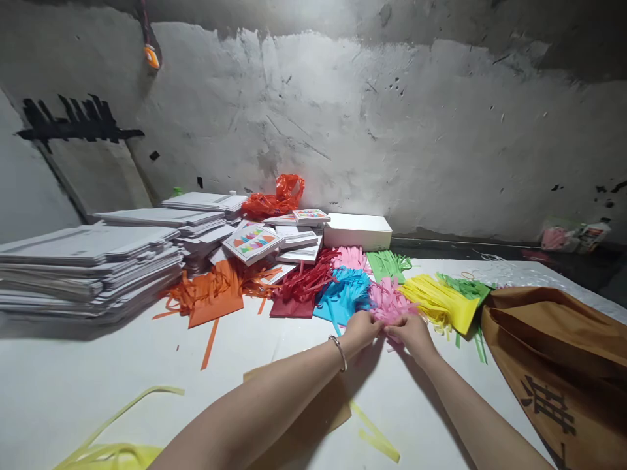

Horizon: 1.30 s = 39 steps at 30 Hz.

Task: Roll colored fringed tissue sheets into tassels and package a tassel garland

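Note:
My left hand [361,329], with a silver bangle on its wrist, pinches the near edge of a bundle of pink fringed paper [389,298]. Close beside it, my right hand [414,334] has its fingers closed on the same pink bundle. To the left lies blue fringed paper [345,292], then dark red fringed paper [298,294] and orange fringed paper [215,294]. Right of my hands is yellow fringed paper [443,300]. Behind sit more pink fringe [351,258] and green fringed paper [389,264].
Tall stacks of flat white cartons [88,267] stand at left. Small printed boxes [253,243], a red plastic bag [277,199] and a white box [360,232] are at the back. A brown cloth bag [553,352] lies at right. Brown paper [318,418] is under my left forearm.

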{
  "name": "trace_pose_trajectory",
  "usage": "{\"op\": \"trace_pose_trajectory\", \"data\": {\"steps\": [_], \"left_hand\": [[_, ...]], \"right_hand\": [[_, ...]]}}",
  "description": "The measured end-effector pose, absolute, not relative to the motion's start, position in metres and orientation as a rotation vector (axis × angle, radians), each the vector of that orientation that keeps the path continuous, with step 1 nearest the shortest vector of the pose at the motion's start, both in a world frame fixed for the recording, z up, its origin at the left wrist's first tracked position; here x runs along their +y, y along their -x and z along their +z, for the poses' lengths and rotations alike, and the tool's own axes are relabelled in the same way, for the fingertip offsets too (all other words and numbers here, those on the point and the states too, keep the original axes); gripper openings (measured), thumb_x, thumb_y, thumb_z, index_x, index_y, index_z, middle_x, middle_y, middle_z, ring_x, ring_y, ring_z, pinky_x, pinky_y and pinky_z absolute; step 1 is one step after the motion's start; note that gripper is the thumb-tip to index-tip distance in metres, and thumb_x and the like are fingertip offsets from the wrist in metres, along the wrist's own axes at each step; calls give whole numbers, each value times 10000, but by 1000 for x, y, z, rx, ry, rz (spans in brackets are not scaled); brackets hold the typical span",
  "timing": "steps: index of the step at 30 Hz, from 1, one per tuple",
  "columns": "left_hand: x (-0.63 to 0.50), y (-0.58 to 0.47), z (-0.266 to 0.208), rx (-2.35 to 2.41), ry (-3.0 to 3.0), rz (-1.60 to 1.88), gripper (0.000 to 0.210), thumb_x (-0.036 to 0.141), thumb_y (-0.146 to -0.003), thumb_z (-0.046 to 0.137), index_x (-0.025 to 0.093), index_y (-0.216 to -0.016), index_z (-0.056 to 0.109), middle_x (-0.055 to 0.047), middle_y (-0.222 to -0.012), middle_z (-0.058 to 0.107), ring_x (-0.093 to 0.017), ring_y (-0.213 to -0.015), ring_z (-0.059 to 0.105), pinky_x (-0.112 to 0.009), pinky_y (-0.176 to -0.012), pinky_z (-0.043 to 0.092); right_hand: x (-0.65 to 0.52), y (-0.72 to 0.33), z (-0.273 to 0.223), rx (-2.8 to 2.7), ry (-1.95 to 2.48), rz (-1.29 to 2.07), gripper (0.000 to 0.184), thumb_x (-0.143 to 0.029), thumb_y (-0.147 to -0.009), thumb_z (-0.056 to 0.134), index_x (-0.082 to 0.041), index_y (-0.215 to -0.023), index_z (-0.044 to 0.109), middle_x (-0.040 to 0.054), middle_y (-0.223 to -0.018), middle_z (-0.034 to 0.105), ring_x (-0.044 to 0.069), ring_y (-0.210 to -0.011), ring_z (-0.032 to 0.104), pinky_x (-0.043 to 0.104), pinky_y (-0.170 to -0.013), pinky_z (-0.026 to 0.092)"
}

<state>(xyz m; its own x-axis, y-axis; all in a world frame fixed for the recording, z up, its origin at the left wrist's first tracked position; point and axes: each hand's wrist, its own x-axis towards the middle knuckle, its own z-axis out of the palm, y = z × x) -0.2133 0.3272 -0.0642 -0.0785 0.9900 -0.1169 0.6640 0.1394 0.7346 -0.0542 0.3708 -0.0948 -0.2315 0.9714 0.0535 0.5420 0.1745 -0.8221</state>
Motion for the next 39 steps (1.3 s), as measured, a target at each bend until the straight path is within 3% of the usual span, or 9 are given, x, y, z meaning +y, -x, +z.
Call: {"op": "trace_pose_trajectory", "data": {"steps": [5, 12, 24, 32, 39], "left_hand": [[328, 209, -63, 1871, -1699, 680, 279, 352, -986, 637, 151, -1180, 648, -80, -1155, 680, -220, -976, 684, -422, -852, 591], [318, 202, -52, 1621, -2042, 743, 226, 324, -977, 647, 171, -1142, 673, -92, -1255, 655, -257, -1154, 625, -497, -1005, 515], [335, 209, -50, 1523, -1821, 687, 259, 351, -972, 658, 133, -1111, 670, -56, -1087, 695, -217, -926, 693, -389, -806, 600], [335, 225, -41, 1581, -1566, 1134, 239, 336, -993, 628, 153, -1143, 659, -75, -1135, 685, -210, -966, 683, -407, -846, 592], [363, 271, 9, 1512, -1253, 1503, 317, 358, -995, 623, 157, -1239, 616, -90, -1189, 663, -219, -975, 682, -412, -828, 599]], "right_hand": [[370, 42, -98, -1683, 1349, 1048, 265, -396, -979, 643, -148, -1072, 651, 18, -979, 679, 137, -786, 667, 302, -694, 583], [366, 38, -100, -1555, 1225, 866, 230, -364, -963, 668, -153, -1053, 654, 26, -1016, 681, 160, -873, 672, 359, -794, 580], [342, 45, -99, -1514, 1191, 568, 231, -391, -968, 654, -164, -1012, 657, 23, -997, 680, 160, -879, 663, 371, -823, 568], [357, 19, -99, -1416, 1341, 484, 239, -392, -970, 653, -163, -1035, 661, 27, -1008, 688, 162, -880, 672, 373, -822, 573], [393, -58, -73, -1174, 1474, 409, 247, -378, -968, 659, -157, -1078, 655, 36, -1050, 683, 168, -900, 673, 373, -814, 577]]}}
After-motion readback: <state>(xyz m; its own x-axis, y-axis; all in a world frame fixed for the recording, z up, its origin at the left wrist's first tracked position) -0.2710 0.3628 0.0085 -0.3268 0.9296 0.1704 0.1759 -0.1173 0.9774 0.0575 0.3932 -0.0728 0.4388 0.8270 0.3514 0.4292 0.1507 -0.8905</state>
